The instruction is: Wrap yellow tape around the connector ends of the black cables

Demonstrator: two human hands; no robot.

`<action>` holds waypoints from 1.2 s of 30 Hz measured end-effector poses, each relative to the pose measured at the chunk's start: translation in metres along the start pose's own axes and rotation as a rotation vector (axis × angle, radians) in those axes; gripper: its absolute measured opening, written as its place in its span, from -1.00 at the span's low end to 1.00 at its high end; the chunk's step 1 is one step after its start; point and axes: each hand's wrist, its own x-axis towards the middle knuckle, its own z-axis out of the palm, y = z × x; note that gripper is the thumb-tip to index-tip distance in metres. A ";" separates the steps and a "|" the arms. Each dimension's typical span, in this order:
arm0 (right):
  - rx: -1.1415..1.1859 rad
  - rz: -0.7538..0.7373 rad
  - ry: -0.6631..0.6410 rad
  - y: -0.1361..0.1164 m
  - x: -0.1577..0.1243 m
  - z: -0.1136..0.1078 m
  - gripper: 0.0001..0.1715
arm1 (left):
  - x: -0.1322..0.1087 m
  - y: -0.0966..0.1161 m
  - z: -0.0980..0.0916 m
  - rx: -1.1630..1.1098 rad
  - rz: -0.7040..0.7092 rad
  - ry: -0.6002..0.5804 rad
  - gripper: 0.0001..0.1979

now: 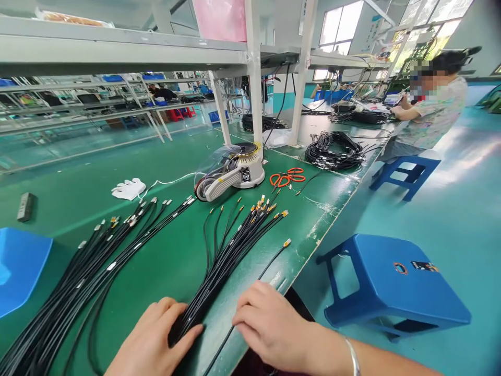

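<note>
My left hand [156,334] is curved around the near part of a bundle of black cables [223,261], its thumb and fingers on either side. The bundle's gold and white tipped ends fan out away from me on the green table [176,250]. My right hand [270,324], fingers pinched together, holds a single black cable [270,263] near the table's right edge. That cable's orange-tipped end points away from me. To the left lies a second bundle of black cables [94,271] with white labels.
A tape dispenser [235,172] stands mid-table, with orange-handled scissors [287,178] beside it and a white glove [128,189] to its left. A blue bin [23,269] is at far left, coiled cables [334,150] further back. A person [434,104] sits beyond a blue stool [399,277].
</note>
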 end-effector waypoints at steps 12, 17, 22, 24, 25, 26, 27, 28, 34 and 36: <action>0.009 0.141 0.299 0.063 0.005 -0.079 -0.80 | 0.076 0.060 -0.003 0.008 0.258 0.166 -0.66; -0.082 0.150 0.184 0.092 0.002 -0.096 -0.76 | 0.131 0.094 0.014 0.034 0.304 0.175 -0.59; -0.073 0.224 0.148 0.104 -0.008 -0.096 -0.82 | 0.163 0.102 0.023 -0.159 0.101 0.024 -0.63; -0.055 0.245 0.190 0.109 -0.011 -0.099 -0.83 | 0.168 0.098 0.021 -0.224 0.021 0.008 -0.68; -0.047 0.247 0.207 0.112 -0.011 -0.102 -0.83 | 0.170 0.096 0.019 -0.269 -0.020 0.004 -0.67; -0.042 0.247 0.221 0.114 -0.009 -0.104 -0.82 | 0.171 0.093 0.018 -0.324 -0.059 0.001 -0.65; -0.040 0.244 0.234 0.117 -0.007 -0.107 -0.82 | 0.173 0.090 0.017 -0.385 -0.092 -0.005 -0.62; -0.041 0.237 0.246 0.120 -0.003 -0.110 -0.81 | 0.174 0.087 0.017 -0.450 -0.119 -0.010 -0.58; -0.072 0.206 0.237 0.141 0.033 -0.122 -0.80 | 0.177 0.079 0.017 -0.765 -0.201 -0.001 -0.45; -0.092 0.197 0.196 0.148 0.047 -0.125 -0.79 | 0.174 0.079 0.015 -0.836 -0.207 0.007 -0.45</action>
